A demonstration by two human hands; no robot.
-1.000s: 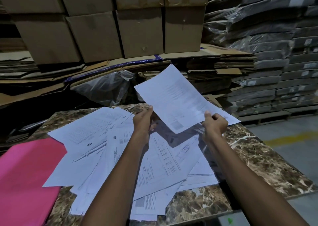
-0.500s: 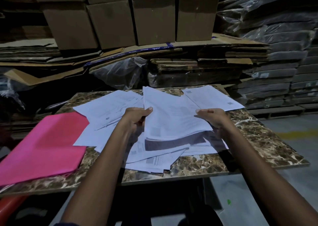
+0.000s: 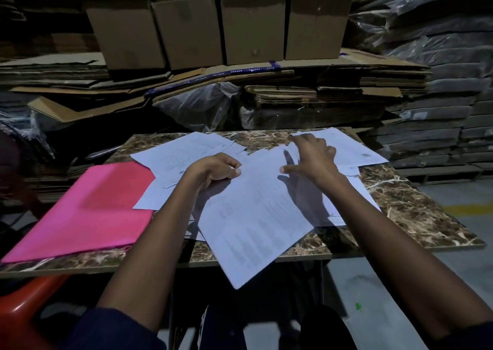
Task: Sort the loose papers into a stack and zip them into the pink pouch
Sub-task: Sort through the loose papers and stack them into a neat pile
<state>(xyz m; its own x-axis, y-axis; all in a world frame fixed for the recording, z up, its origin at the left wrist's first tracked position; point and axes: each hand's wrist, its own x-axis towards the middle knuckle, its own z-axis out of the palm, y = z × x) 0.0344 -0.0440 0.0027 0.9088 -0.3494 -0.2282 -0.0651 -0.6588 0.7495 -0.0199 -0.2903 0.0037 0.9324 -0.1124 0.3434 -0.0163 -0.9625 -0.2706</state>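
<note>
Head view: left hand (image 3: pixel 213 171) pinches top sheet (image 3: pixel 256 216), right hand (image 3: pixel 312 160) fingers spread empty toward 1 o'clock paper (image 3: pixel 344 147); thin, floppy, slippery sheets, best gripped by edges; pouch (image 3: pixel 88 208) at 9 o'clock on worktop (image 3: pixel 416 216).

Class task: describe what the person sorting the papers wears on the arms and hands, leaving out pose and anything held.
Both forearms are bare from the wrist up to near the elbow. Dark navy sleeves are pushed up there, one on the left arm and one on the right arm. The left hand and right hand are bare: no gloves, and no watch, ring or bracelet shows.
</note>
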